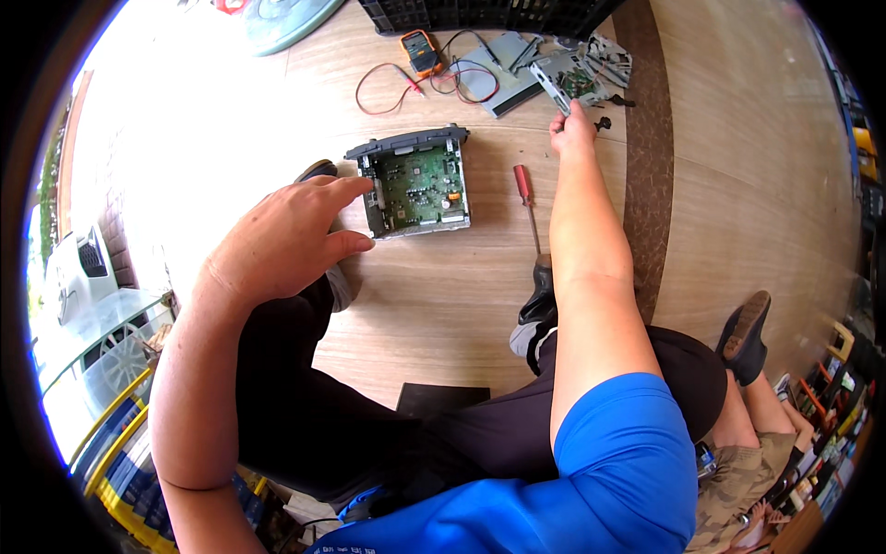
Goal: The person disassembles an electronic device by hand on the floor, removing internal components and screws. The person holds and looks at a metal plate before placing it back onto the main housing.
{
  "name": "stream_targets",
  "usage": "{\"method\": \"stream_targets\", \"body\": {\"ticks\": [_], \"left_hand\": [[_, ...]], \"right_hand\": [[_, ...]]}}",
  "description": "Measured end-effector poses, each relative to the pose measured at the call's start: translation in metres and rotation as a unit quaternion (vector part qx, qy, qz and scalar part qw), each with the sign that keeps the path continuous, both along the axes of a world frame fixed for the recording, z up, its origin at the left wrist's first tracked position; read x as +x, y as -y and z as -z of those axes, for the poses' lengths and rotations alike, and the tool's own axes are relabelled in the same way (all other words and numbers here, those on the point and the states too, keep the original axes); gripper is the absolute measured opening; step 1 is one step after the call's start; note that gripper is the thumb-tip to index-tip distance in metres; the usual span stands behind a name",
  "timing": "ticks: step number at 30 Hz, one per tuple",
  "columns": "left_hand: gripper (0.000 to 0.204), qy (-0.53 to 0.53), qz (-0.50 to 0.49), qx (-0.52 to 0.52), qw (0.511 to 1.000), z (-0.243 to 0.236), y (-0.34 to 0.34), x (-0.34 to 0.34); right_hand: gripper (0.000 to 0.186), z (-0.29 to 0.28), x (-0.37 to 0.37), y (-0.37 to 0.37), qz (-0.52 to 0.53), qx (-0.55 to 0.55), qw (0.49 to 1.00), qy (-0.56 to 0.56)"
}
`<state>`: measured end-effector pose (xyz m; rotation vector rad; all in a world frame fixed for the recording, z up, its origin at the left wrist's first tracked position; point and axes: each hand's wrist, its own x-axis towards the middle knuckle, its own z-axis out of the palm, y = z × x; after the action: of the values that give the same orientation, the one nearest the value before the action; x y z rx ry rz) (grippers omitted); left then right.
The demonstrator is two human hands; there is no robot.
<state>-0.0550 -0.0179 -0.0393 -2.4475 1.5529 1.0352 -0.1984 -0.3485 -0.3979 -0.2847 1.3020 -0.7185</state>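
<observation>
My left hand is open beside an opened box-shaped electronic unit, which looks like a car stereo. Its fingertips reach the unit's left edge; whether they touch cannot be made out. The unit lies on the floor, green circuit board facing up and dark front panel at the far side. Stretched forward, my right hand grips the near edge of a metal bracket with a green board, over a pile of metal parts. Between my arms lies a screwdriver with a red handle, its shaft tip near my right shoe.
An orange multimeter with red and black leads lies ahead, beside a flat metal cover plate. Behind them stands a black crate. A dark flat object lies between my legs. Another person's leg and shoe are at right.
</observation>
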Motion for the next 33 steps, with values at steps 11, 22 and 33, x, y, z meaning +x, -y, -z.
{"method": "stream_targets", "body": {"ticks": [11,22,33], "left_hand": [[0.053,0.007,0.015,-0.016,1.000,-0.004,0.004,-0.007],[0.053,-0.003,0.030,-0.034,0.999,0.000,-0.007,-0.007],[0.051,-0.012,0.038,-0.050,0.998,0.004,-0.005,-0.009]], "right_hand": [[0.029,-0.005,0.003,-0.035,0.006,-0.013,0.999,0.046],[0.023,0.006,-0.029,-0.054,-0.054,-0.072,0.996,-0.024],[0.030,-0.012,-0.028,-0.043,-0.185,-0.362,0.783,-0.471]]}}
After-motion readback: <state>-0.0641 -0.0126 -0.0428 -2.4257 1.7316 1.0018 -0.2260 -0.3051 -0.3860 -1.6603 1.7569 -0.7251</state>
